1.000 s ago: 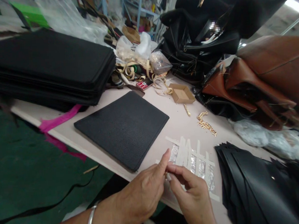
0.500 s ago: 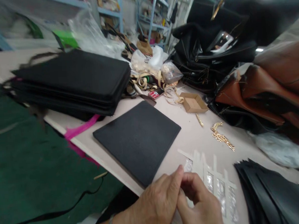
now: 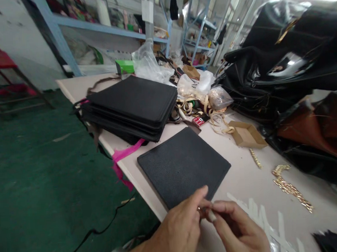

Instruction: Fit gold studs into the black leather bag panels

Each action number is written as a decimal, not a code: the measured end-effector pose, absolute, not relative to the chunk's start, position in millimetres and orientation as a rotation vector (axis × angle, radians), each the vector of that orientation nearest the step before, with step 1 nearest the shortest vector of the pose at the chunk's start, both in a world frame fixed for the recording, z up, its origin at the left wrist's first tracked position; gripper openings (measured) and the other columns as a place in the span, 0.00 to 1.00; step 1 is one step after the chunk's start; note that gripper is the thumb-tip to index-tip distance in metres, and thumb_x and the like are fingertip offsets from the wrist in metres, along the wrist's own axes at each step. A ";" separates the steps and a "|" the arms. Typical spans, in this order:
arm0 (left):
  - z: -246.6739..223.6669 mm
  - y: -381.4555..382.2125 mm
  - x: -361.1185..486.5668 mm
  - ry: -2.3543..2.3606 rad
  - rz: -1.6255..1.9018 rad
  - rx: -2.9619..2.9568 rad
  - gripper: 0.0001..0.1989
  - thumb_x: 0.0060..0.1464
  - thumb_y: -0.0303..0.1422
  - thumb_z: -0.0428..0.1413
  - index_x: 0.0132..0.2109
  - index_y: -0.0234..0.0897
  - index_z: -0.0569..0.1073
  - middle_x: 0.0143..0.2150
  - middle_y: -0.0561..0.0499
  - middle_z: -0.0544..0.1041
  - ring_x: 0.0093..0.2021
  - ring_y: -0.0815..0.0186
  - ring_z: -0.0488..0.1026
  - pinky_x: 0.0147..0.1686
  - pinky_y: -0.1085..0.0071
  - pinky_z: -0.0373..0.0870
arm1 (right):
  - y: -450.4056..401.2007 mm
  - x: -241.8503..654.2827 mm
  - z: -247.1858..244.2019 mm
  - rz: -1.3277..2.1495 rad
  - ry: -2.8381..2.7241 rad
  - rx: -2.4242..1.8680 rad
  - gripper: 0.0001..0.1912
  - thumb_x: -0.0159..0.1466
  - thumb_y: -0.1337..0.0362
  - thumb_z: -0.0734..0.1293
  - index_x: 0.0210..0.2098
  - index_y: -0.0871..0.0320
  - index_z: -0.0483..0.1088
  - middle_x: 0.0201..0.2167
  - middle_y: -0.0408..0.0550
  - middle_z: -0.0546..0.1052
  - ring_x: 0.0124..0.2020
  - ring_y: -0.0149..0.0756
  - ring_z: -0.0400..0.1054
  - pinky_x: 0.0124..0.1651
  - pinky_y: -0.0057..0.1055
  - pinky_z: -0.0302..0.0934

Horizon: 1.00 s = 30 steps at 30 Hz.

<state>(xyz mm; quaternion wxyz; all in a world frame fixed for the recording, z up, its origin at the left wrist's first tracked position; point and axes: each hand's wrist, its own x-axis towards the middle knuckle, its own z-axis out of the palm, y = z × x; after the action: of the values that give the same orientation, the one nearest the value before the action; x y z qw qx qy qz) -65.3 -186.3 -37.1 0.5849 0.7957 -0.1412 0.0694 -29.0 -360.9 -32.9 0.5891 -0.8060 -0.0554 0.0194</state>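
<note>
My left hand (image 3: 178, 224) is closed, its fingertips meeting those of my right hand (image 3: 240, 228) at the near edge of a flat black leather panel (image 3: 185, 165). A tiny shiny bit shows between the fingers of my left hand, too small to name. My right hand pinches with thumb and forefinger; what it holds, if anything, is hidden. Beyond my right hand, a gold chain (image 3: 292, 188) and a shorter gold chain piece (image 3: 255, 158) lie on the pale table (image 3: 245, 174).
A stack of black panels (image 3: 132, 101) sits at the table's left edge, with a pink strip (image 3: 127, 151) hanging off. An open cardboard box (image 3: 247, 134) stands near loose tape and plastic bags (image 3: 194, 84). Black bags (image 3: 268, 78) and brown leather (image 3: 302, 129) pile up at right.
The view has swung left, so the table's things sit further right. My hands stay together, and the fingers of my right hand have shifted into a pinch against my left fingertips.
</note>
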 end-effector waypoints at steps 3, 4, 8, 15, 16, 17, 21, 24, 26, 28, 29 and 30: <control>-32.7 -160.7 -73.1 0.145 -0.060 1.528 0.21 0.68 0.37 0.45 0.65 0.42 0.64 0.50 0.46 0.79 0.42 0.65 0.76 0.39 0.71 0.72 | -359.4 4.2 -23.7 0.067 -0.183 -1.953 0.12 0.58 0.54 0.72 0.36 0.56 0.77 0.32 0.47 0.82 0.34 0.39 0.78 0.38 0.28 0.72; -33.1 -152.9 -76.9 0.265 -0.091 1.439 0.22 0.67 0.40 0.47 0.64 0.41 0.65 0.49 0.46 0.80 0.37 0.66 0.75 0.34 0.72 0.70 | -357.6 15.9 -22.4 0.057 -0.198 -1.996 0.13 0.59 0.54 0.72 0.37 0.56 0.77 0.33 0.47 0.82 0.35 0.39 0.78 0.39 0.29 0.72; -37.8 -129.8 -96.2 0.558 -0.056 1.285 0.30 0.60 0.47 0.55 0.63 0.35 0.65 0.46 0.44 0.79 0.22 0.75 0.62 0.23 0.73 0.59 | -338.9 60.6 -26.2 0.016 -0.339 -2.183 0.13 0.62 0.55 0.66 0.41 0.55 0.77 0.36 0.47 0.82 0.39 0.40 0.77 0.43 0.33 0.68; -37.7 -123.0 -111.9 0.701 -0.085 1.141 0.31 0.58 0.48 0.59 0.62 0.37 0.68 0.45 0.44 0.80 0.18 0.80 0.54 0.21 0.74 0.48 | -306.3 95.9 -35.3 -0.002 -0.499 -2.336 0.13 0.60 0.59 0.63 0.37 0.54 0.78 0.33 0.45 0.82 0.33 0.39 0.75 0.39 0.33 0.65; -38.1 -122.6 -110.7 0.689 -0.099 1.139 0.31 0.58 0.48 0.59 0.63 0.37 0.68 0.35 0.50 0.79 0.17 0.79 0.53 0.21 0.75 0.48 | -306.1 92.9 -35.2 0.038 -0.493 -2.343 0.13 0.60 0.59 0.63 0.37 0.54 0.79 0.31 0.44 0.82 0.32 0.38 0.75 0.37 0.33 0.64; -38.8 -122.0 -109.1 0.681 -0.112 1.140 0.32 0.58 0.49 0.59 0.63 0.36 0.68 0.27 0.55 0.75 0.17 0.79 0.52 0.21 0.76 0.47 | -306.6 88.1 -35.0 0.086 -0.493 -2.346 0.13 0.60 0.59 0.63 0.36 0.53 0.79 0.29 0.43 0.81 0.30 0.38 0.74 0.35 0.32 0.63; -38.7 -121.6 -100.6 0.658 -0.113 1.137 0.35 0.49 0.52 0.64 0.59 0.38 0.71 0.25 0.59 0.71 0.15 0.79 0.49 0.18 0.76 0.45 | -308.2 62.9 -35.1 0.271 -0.472 -2.259 0.09 0.60 0.59 0.65 0.33 0.53 0.78 0.27 0.42 0.79 0.29 0.36 0.71 0.34 0.31 0.60; -32.0 -125.1 -94.7 0.634 -0.178 1.107 0.29 0.47 0.50 0.66 0.51 0.38 0.76 0.28 0.55 0.73 0.17 0.77 0.53 0.18 0.76 0.47 | -302.9 51.0 -36.9 0.437 -0.377 -2.039 0.07 0.58 0.58 0.69 0.33 0.54 0.77 0.30 0.42 0.79 0.33 0.35 0.71 0.38 0.30 0.61; -27.2 -128.2 -91.1 0.673 -0.245 1.079 0.27 0.46 0.51 0.66 0.46 0.37 0.77 0.26 0.55 0.72 0.16 0.77 0.51 0.17 0.76 0.44 | -297.1 47.9 -38.0 0.552 -0.322 -1.879 0.08 0.56 0.59 0.72 0.33 0.55 0.77 0.30 0.42 0.79 0.32 0.33 0.70 0.38 0.29 0.61; -24.8 -130.5 -87.7 0.726 -0.276 1.051 0.27 0.44 0.52 0.65 0.43 0.36 0.77 0.26 0.55 0.73 0.16 0.78 0.50 0.16 0.77 0.42 | -291.6 46.5 -38.5 0.627 -0.291 -1.770 0.08 0.54 0.60 0.73 0.32 0.56 0.76 0.29 0.42 0.79 0.31 0.32 0.70 0.37 0.28 0.61; -24.8 -131.1 -86.4 0.742 -0.281 1.036 0.26 0.44 0.53 0.65 0.41 0.36 0.77 0.26 0.55 0.73 0.16 0.78 0.50 0.16 0.77 0.43 | -289.3 45.8 -38.5 0.648 -0.285 -1.737 0.08 0.54 0.61 0.74 0.31 0.56 0.76 0.29 0.41 0.79 0.31 0.31 0.69 0.36 0.28 0.61; -25.4 -131.4 -85.3 0.753 -0.283 1.026 0.26 0.43 0.52 0.65 0.40 0.35 0.77 0.25 0.55 0.72 0.16 0.78 0.51 0.16 0.78 0.44 | -287.5 44.9 -38.2 0.662 -0.285 -1.717 0.07 0.54 0.61 0.74 0.31 0.56 0.76 0.29 0.41 0.79 0.31 0.31 0.69 0.36 0.27 0.61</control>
<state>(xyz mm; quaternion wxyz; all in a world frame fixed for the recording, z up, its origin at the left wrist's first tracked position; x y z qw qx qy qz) -85.3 -131.4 -25.4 0.7948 0.4776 0.3505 -0.1319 44.9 -287.5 -38.2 0.5969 -0.7398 -0.1226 0.2853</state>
